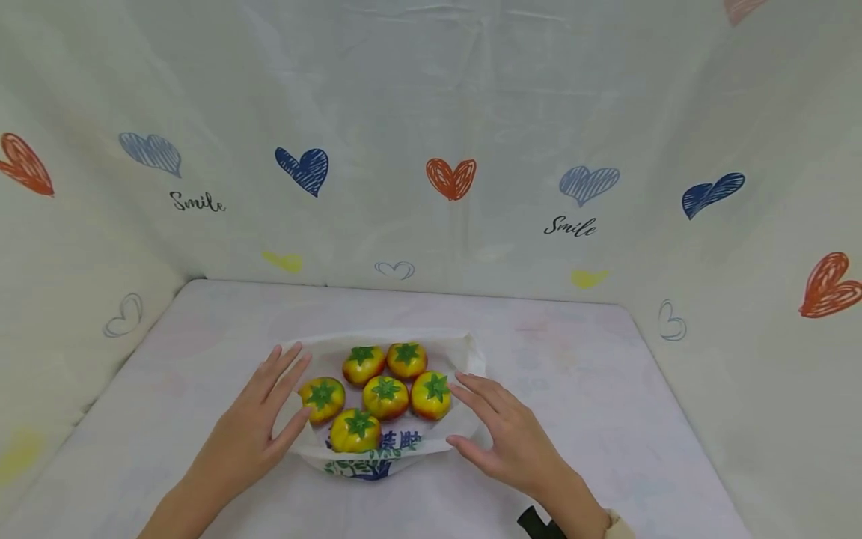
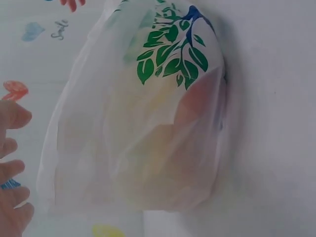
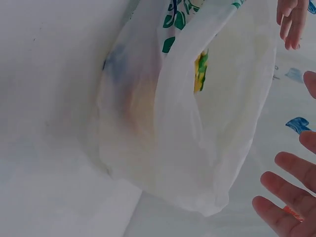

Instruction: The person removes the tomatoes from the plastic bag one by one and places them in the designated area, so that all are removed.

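Observation:
A white plastic bag (image 1: 471, 352) with a green leaf and blue print stands on the table, its mouth spread wide and facing up. Inside lie several yellow-and-red persimmons (image 1: 386, 397) with green leafy tops. At the bag's left side is my left hand (image 1: 252, 427), fingers extended and holding nothing. My right hand (image 1: 508, 434) hovers by the right side with spread fingers, likewise holding nothing; whether its fingertips touch the rim I cannot tell. Through the thin plastic (image 2: 163, 168), the left wrist view shows blurred fruit shapes. One yellow-green fruit (image 3: 201, 71) peeks through the opening in the right wrist view.
The white tabletop (image 1: 572, 389) extends around the bag on all sides. Behind it and at both sides hangs a pale cloth (image 1: 377, 90) printed with hearts and the word "Smile". A dark strap-like object (image 1: 539, 524) sits by my right wrist.

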The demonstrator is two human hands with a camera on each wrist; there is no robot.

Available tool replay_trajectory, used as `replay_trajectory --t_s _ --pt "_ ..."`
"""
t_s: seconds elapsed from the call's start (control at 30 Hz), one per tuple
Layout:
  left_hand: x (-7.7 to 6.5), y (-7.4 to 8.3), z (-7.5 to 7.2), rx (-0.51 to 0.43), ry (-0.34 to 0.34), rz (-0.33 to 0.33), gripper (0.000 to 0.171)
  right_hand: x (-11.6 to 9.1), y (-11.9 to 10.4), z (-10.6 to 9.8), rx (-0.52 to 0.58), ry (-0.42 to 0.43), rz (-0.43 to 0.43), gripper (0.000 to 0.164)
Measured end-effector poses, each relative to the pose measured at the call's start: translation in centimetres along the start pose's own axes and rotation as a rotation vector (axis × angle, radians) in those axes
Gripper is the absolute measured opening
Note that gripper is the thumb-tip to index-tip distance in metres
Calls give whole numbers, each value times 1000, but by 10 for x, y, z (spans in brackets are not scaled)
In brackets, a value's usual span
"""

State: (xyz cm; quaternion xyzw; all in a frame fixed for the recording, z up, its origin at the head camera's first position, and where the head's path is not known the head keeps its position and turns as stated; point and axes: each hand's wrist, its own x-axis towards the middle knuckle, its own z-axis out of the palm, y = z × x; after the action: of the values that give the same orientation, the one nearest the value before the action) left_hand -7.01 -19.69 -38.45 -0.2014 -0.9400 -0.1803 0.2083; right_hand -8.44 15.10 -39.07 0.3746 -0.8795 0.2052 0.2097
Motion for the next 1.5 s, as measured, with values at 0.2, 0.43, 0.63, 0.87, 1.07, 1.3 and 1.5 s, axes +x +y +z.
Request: replay_trajectory --t_s 0.2,0.43,0.63,0.87,1.07,1.3,1.5 --pt "-7 1 1 -44 21 -116 80 6 -3 9 58 19 1 54" --pt "-17 7 -2 -148 8 -351 83 15 -19 25 143 -23 114 49" --pt "-25 9 3 -257 17 -509 77 22 -34 42 276 -84 242 43" --pt "-30 13 11 -354 -29 -632 76 31 -46 60 423 -168 336 36" --pt "-31 17 15 -467 -53 -696 74 37 -54 74 492 -279 439 32" --pt "-32 19 16 -502 -108 -767 73 43 -60 85 480 -344 509 30" --pt "-32 20 17 -515 -92 -756 64 45 -65 90 471 -372 538 34"
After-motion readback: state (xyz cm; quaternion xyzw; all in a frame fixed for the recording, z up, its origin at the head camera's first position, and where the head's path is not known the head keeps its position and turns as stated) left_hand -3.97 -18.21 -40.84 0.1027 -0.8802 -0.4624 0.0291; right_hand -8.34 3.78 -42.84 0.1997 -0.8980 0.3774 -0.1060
